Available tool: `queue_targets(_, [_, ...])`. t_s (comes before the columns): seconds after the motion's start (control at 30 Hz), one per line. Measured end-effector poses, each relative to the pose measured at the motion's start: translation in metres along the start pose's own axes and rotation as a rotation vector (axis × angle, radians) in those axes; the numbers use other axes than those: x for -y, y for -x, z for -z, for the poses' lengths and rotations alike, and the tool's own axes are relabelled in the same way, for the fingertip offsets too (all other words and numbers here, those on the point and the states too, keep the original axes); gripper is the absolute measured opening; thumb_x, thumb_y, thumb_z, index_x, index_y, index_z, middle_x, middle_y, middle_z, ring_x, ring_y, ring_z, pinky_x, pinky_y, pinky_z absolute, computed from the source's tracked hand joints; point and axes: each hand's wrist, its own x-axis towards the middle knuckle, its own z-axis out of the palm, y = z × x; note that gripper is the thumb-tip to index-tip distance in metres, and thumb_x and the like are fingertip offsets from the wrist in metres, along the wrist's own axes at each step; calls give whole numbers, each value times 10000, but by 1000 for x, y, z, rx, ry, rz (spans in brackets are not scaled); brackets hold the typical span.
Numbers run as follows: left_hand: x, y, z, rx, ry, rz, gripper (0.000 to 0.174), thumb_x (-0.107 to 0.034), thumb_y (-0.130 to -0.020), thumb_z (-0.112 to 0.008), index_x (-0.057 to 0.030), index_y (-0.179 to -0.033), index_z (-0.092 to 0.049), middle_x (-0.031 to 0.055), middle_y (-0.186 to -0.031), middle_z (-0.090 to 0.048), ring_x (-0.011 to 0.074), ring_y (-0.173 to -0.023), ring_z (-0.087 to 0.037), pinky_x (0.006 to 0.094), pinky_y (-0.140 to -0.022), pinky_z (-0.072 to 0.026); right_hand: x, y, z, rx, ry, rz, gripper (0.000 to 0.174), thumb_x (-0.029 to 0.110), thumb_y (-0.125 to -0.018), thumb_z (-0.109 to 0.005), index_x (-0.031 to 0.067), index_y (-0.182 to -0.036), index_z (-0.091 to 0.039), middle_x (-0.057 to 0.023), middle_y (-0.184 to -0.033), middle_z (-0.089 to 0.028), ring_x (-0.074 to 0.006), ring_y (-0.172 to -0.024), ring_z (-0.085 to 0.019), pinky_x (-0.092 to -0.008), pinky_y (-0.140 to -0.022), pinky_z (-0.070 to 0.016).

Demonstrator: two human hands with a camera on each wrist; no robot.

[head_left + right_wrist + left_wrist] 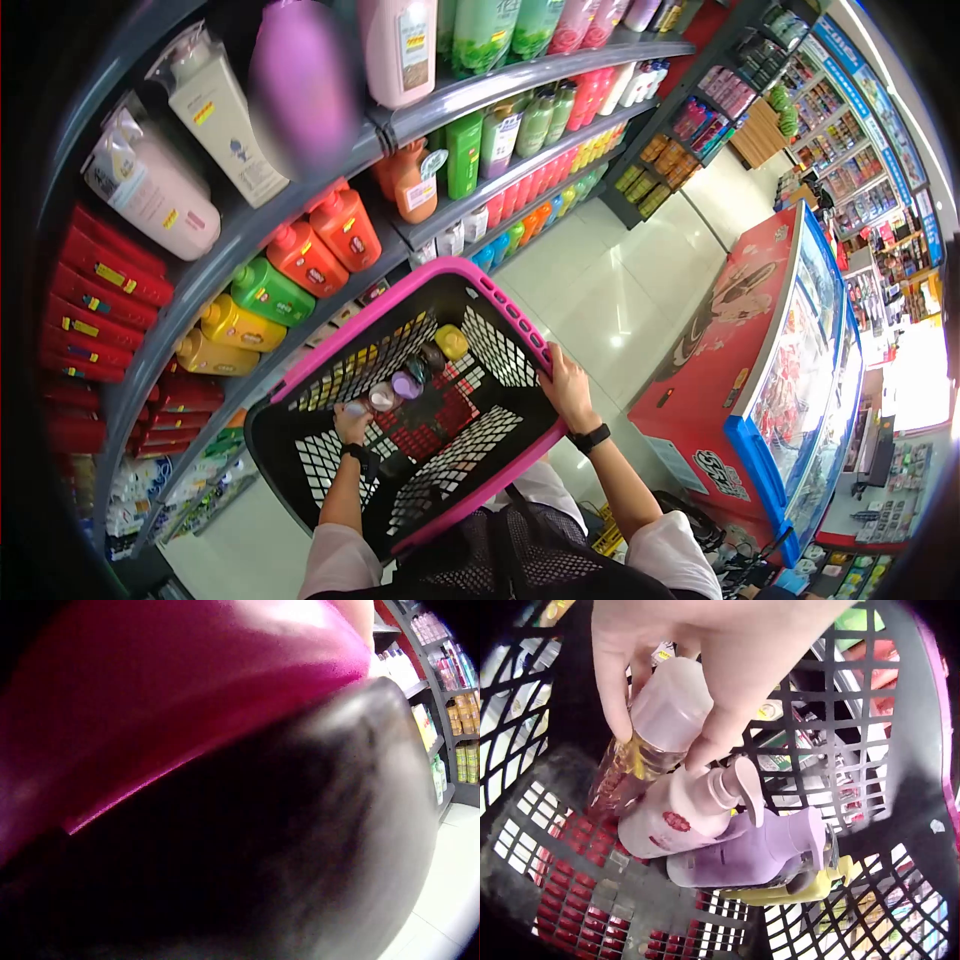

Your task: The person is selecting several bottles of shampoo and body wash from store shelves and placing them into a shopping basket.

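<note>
A black basket with a pink rim [315, 345] is tilted in front of the person. Inside it, the left hand [352, 424] grips a clear bottle with a translucent cap [673, 705], fingers around the cap. Beside that bottle, in the left wrist view, lie a pale pink pump bottle [676, 814], a purple pump bottle [731, 851] and a yellow bottle [799, 889]. The right hand [572, 388] holds the basket's right rim, fingers partly hidden behind it. The right wrist view shows mostly the pink rim [187, 682] up close.
Curved shelves [440, 105] with bottles run along the left and top. A red and blue freezer [715, 350] stands at the right on the pale tiled floor [590, 290]. Further shelves [850, 150] stand behind it.
</note>
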Motion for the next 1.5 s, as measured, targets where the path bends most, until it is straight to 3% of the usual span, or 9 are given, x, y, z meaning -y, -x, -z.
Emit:
queue_targets(0.37, [-8,1,-7,-94,-94,-46,725,-179,-471,-837,-109,-1085,-459,211,-1051,-598,411,-972,-585,474,-829,-497,1,-10,-3,34,-14,-62,440,145,-802,-629,57,-1182,-425,-210,-899,-636,-420,-787,-623,-502,-667,-505])
queue_targets(0.6, [42,-34,-42,5,153,64,887,-177,-497,-831,-108,-1287,-433,219,-1137,-578,389,-1025,-584,425,-907,-484,-1,-16,-9,30,-34,-69,411,141,-802,-613,55,-1162,-434,-218,-882,-634,-426,-781,-622,-509,-670,-503])
queue_targets(0.8, [4,-8,-37,-120,155,186,1038,-282,-602,-808,-22,-1443,-257,351,-1249,-464,464,-1155,-482,457,-968,-435,-3,-9,-11,13,-77,-42,412,151,-807,-615,62,-1166,-433,-229,-893,-637,-428,-781,-624,-513,-668,-504])
queue_targets(0.93, [-39,20,-7,-206,-134,-130,760,-234,-716,-727,22,-1357,-411,347,-1261,-473,470,-1231,-411,460,-996,-400,3,-13,-13,62,-135,-29,421,147,-806,-597,75,-1184,-427,-218,-939,-629,-433,-793,-624,-509,-689,-509])
queue_targets(1.07, [-99,47,14,222,13,-416,601,-282,-776,-712,22,-1257,-517,230,-1154,-609,382,-1083,-576,405,-938,-448,-2,-13,-11,114,-189,-21,436,156,-805,-602,61,-1186,-413,-242,-980,-614,-444,-808,-620,-518,-710,-510])
queue_targets(1.13, [-122,66,10,429,117,-376,559,-305,-836,-691,8,-1263,-512,188,-1140,-631,302,-1027,-628,361,-889,-483,-6,-15,-17,126,-179,19,451,166,-809,-602,51,-1194,-397,-253,-976,-612,-451,-818,-618,-519,-714,-510])
queue_targets(1.27, [-230,153,33,680,184,-674,484,-319,-914,-611,2,-1264,-512,148,-1167,-631,215,-1031,-639,326,-870,-496,-3,-23,-27,103,-222,57,454,172,-814,-600,43,-1194,-388,-258,-969,-609,-456,-814,-618,-521,-710,-510])
queue_targets(1.33, [-260,178,20,951,202,-629,512,-341,-913,-611,5,-1275,-503,145,-1143,-643,231,-1020,-644,326,-867,-498,0,-26,-29,125,-200,30,440,178,-818,-596,44,-1184,-391,-253,-960,-612,-452,-802,-619,-523,-702,-511])
queue_targets(1.5, [-312,231,-8,1022,-283,-943,438,-382,-906,-543,0,-1119,-565,248,-1045,-627,403,-936,-612,450,-786,-493,-7,-28,-15,82,-154,44,444,171,-809,-607,31,-1174,-396,-259,-928,-623,-452,-785,-619,-519,-675,-515])
